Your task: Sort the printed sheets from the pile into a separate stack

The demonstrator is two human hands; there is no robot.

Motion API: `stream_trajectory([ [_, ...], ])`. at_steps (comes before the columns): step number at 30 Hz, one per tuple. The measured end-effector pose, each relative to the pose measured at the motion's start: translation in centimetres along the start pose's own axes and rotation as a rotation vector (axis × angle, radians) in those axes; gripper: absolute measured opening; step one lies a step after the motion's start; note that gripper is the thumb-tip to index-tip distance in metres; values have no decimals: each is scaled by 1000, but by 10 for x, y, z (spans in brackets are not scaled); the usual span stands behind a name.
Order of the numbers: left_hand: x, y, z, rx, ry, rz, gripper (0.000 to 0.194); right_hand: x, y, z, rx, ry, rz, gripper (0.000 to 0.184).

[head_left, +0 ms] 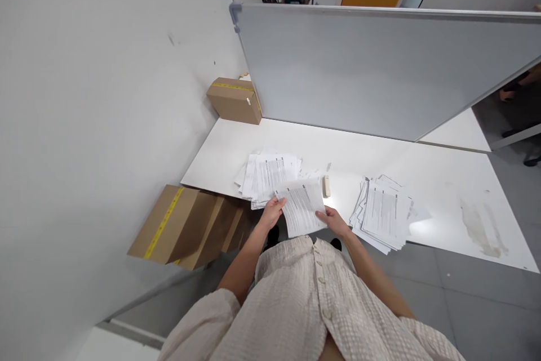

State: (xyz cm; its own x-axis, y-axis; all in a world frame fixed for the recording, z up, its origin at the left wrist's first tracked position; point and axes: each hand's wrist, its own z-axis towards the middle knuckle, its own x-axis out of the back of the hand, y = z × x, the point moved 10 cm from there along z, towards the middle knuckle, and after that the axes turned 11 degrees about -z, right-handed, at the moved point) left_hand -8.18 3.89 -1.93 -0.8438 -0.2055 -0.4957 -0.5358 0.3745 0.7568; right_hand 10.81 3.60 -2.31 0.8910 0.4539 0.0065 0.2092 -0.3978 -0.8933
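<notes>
- Paper point(303, 209), white with dark printed text, is held between your hands at the near edge of the white rectangular bench point(443, 172).
- Your left hand point(273, 212) pinches its left edge; your right hand point(332, 219) pinches its right.
- An untidy left stack point(270, 174) and right stack point(385, 212) of white printed sheets flank it.
- A small cream rectangular block point(326, 186) lies just beside the paper.

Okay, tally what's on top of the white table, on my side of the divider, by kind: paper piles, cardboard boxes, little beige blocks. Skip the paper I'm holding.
Paper piles: 2
Cardboard boxes: 1
Beige blocks: 1
Total: 4
</notes>
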Motion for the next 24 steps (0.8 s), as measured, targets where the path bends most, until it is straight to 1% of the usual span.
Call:
stream_trajectory([
  [1,-6,8,4,-79,3,-11,41,6,1,-1,12,27,-32,41],
  [3,-23,20,10,-182,-20,46,36,23,-4,-3,67,118,-71,37],
  [6,-55,31,14,-255,-116,221,31,53,-16,-8,165,298,-76,32],
  [8,-75,37,11,-315,-178,325,29,70,-21,-14,194,405,-81,29],
  [11,-95,40,4,-406,-254,430,25,80,-21,-21,220,476,-143,28],
  [14,-99,27,5,-402,-292,500,24,80,-13,-23,208,482,-218,29],
  [18,-90,5,14,-344,-290,587,27,80,4,-18,150,504,-226,32],
  [21,-88,2,18,-354,-289,622,28,84,12,-14,104,545,-220,33],
  [24,-88,1,20,-356,-295,648,26,86,15,-12,85,559,-216,33],
])
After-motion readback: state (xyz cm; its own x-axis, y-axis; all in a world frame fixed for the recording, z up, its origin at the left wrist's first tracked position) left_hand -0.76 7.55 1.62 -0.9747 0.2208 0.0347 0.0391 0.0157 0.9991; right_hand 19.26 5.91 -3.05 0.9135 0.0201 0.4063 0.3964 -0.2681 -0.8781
